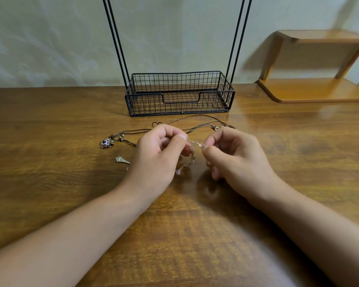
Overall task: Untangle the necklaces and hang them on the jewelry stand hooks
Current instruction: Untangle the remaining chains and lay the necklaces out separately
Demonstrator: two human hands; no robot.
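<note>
Both hands are up over the wooden table (50,183), working at the same tangle. The left hand (155,156) has its grip pressed together on the fine silver chain (194,144), thumb and forefinger pinching it at the left end of the knot, the other fingers curled under. The right hand (234,156) mirrors it: grip closed, thumb tip and forefinger nipping the same chain at its right end. So the chain runs as a short, bunched span straight between the two grips, lifted off the table, and a loose tail of it drops down below the left thumb and curls onto the wood just beside the heel of that hand.

Behind the knuckles lies the dark cord necklace (195,121), stretched out flat across the table, neither hand touching it as far as I can see. Its beaded end with a small camera-shaped charm (106,143) sits out to the left, well clear of the left grip; the clasp end shows just beyond the right hand's fingers. A little silver tower-shaped pendant (122,160) rests on the table near the left wrist.

Further back stands the black wire jewelry stand (179,94), its basket base on the table and its thin uprights rising out of view. A wooden shelf (319,88) sits at the far right.
</note>
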